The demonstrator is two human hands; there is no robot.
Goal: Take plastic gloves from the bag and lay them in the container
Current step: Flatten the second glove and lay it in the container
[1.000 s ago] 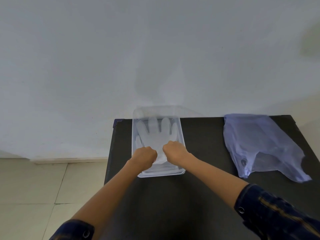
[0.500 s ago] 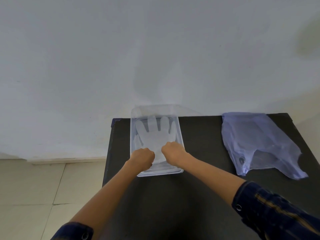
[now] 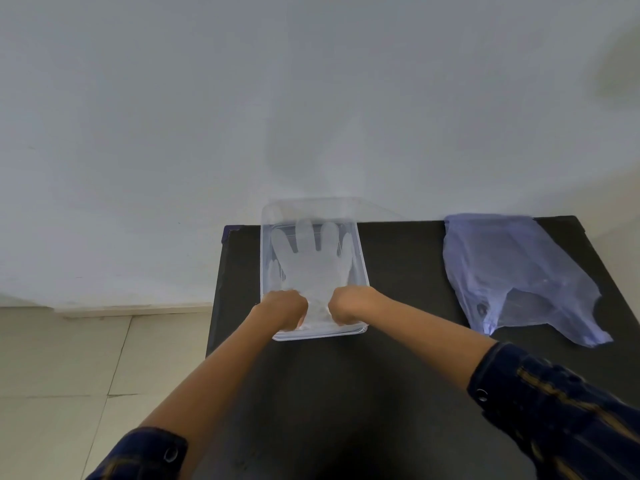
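Observation:
A clear plastic glove [image 3: 313,261] lies flat in the clear rectangular container [image 3: 362,268], its fingers pointing to the far wall. My left hand [image 3: 285,308] and my right hand [image 3: 348,304] are both curled shut at the glove's cuff, inside the container's near end, each pinching a side of the cuff. A pale blue plastic bag [image 3: 509,271] lies flat on the right side of the table, apart from both hands.
The black table [image 3: 398,393] stands against a white wall, its left edge dropping to a tiled floor [image 3: 86,368]. The container's clear lid [image 3: 332,209] leans up behind it against the wall.
Both hands have stayed at the glove's cuff and spread a little apart. The glove lies flat as before; the view has shifted slightly.

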